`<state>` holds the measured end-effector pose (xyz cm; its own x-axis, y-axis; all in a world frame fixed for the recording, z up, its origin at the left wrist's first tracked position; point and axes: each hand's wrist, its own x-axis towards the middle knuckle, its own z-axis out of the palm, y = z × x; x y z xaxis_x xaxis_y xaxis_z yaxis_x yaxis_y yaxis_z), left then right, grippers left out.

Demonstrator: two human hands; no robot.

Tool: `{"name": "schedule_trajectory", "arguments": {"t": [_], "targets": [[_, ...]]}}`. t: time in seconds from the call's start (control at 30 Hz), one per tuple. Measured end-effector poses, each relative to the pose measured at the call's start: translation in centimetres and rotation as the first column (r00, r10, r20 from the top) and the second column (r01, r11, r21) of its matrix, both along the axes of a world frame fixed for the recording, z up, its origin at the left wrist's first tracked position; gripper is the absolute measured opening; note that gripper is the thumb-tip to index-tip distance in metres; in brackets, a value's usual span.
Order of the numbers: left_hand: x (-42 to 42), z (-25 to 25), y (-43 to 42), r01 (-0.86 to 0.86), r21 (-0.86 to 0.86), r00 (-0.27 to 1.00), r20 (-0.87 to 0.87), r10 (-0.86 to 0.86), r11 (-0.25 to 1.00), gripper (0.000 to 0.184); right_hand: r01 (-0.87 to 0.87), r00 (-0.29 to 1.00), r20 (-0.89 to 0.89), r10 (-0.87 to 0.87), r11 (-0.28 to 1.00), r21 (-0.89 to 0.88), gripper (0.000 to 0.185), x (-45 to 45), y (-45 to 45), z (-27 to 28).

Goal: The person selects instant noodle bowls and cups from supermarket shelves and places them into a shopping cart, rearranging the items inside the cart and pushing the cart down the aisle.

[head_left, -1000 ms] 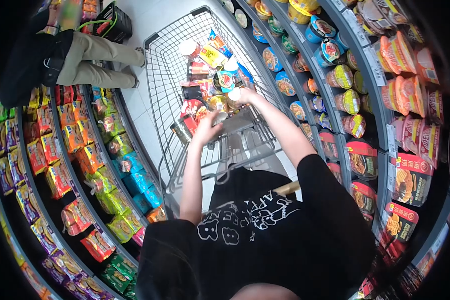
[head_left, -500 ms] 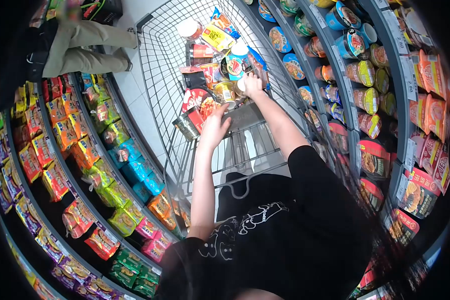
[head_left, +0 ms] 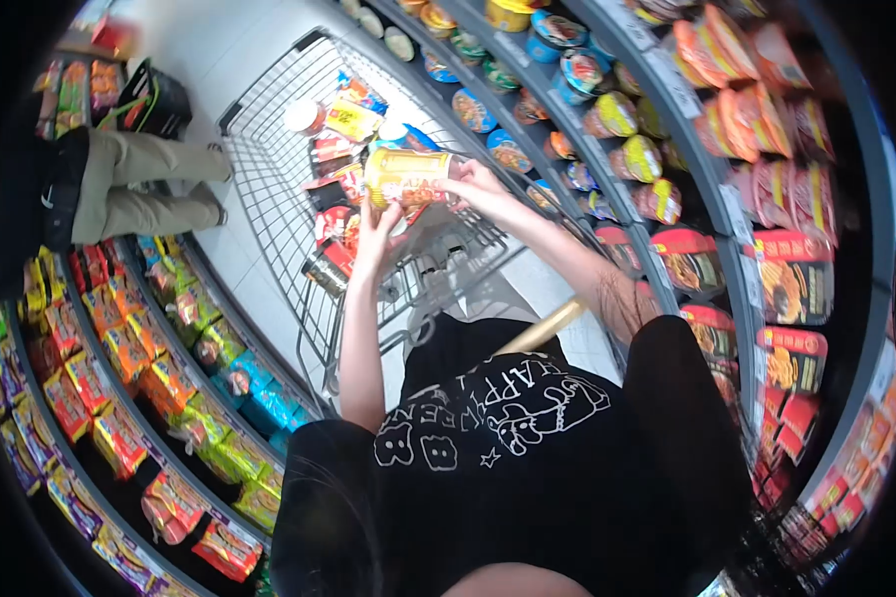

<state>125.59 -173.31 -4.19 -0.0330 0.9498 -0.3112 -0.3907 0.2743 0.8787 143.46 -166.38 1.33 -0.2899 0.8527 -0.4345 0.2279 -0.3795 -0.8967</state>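
Above the shopping cart (head_left: 261, 88), a yellow tub with red-and-white print (head_left: 406, 167) is lifted on its side; it looks like an instant noodle cup. My left hand (head_left: 376, 221) is closed around its near left part, thumb and fingers on the wall. At its right end, my right hand (head_left: 480, 189) grips it with bent fingers. Below and beyond the tub lie a yellow packet (head_left: 352, 119), a white-lidded tub (head_left: 305, 116), and several red packs, partly hidden by my hands. A black-and-red container (head_left: 327, 271) sits near the cart's near left corner.
Shelves of noodle tubs and bowls (head_left: 612, 115) curve along my right. Packet noodles (head_left: 119, 438) fill the shelves on my left. A person in beige trousers (head_left: 159, 164) stands at the left by the cart, with a black basket (head_left: 159, 99) beyond.
Both hands were down among the goods in the cart. They have come up with the yellow tub between them. The view has shifted, so the cart appears further left.
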Motion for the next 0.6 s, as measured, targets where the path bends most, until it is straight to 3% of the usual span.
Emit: {"name": "schedule_trajectory", "arguments": {"t": [0.03, 0.07, 0.13, 0.17, 0.2, 0.27, 0.33, 0.4, 0.47, 0.5, 0.53, 0.6], "targets": [[0.5, 1.3, 0.1, 0.019, 0.117, 0.971, 0.233, -0.046, 0.993, 0.061, -0.017, 0.986, -0.167, 0.018, 1.000, 0.006, 0.053, 0.8, -1.3, 1.5], [1.1, 2.8, 0.1, 0.025, 0.198, 0.948, 0.306, -0.086, 0.980, 0.059, -0.028, 0.942, -0.334, 0.033, 0.999, 0.022, 0.055, 1.5, -2.9, 3.0], [2.1, 5.0, 0.1, -0.021, 0.339, 0.976, 0.209, -0.054, 0.940, 0.068, 0.070, 0.933, -0.357, -0.045, 0.996, 0.058, 0.061, 2.7, -6.5, 4.4], [2.9, 7.6, -0.3, 0.011, 0.438, 0.988, 0.131, -0.076, 0.899, 0.072, 0.083, 0.909, -0.416, -0.020, 0.988, 0.133, 0.061, 3.5, -8.2, 5.0], [4.2, 11.4, -0.8, 0.063, 0.507, 0.989, 0.081, -0.120, 0.860, 0.082, 0.203, 0.916, -0.395, -0.071, 0.931, 0.303, 0.072, 3.8, -9.8, 4.9], [4.9, 14.3, -1.6, 0.332, 0.582, 0.939, -0.283, -0.197, 0.743, 0.088, 0.323, 0.947, -0.214, -0.241, 0.710, 0.626, 0.088, 4.6, -13.8, 8.9], [6.4, 16.5, -2.8, 0.488, 0.643, 0.851, -0.501, -0.157, 0.590, 0.093, 0.223, 0.954, -0.046, -0.297, 0.597, 0.771, 0.101, 5.9, -16.1, 10.8], [8.6, 17.9, -4.0, 0.637, 0.612, 0.748, -0.637, -0.185, 0.468, 0.095, 0.225, 0.900, 0.058, -0.433, 0.573, 0.788, 0.101, 6.4, -18.2, 12.4], [10.1, 17.7, -4.5, 0.647, 0.584, 0.758, -0.564, -0.329, 0.491, 0.093, 0.251, 0.880, 0.036, -0.474, 0.529, 0.811, 0.097, 8.1, -18.9, 11.9], [10.7, 16.9, -4.5, 0.652, 0.554, 0.756, -0.417, -0.505, 0.518, 0.089, 0.369, 0.855, -0.053, -0.515, 0.534, 0.761, 0.093, 8.7, -19.2, 11.4], [11.4, 16.3, -4.6, 0.643, 0.518, 0.763, -0.361, -0.537, 0.565, 0.081, 0.430, 0.825, -0.123, -0.551, 0.472, 0.770, 0.089, 9.5, -19.3, 10.9], [12.5, 16.1, -4.3, 0.731, 0.503, 0.673, -0.640, -0.369, 0.461, 0.074, 0.644, 0.708, -0.285, -0.647, 0.423, 0.638, 0.083, 11.6, -18.5, 9.0]]}}
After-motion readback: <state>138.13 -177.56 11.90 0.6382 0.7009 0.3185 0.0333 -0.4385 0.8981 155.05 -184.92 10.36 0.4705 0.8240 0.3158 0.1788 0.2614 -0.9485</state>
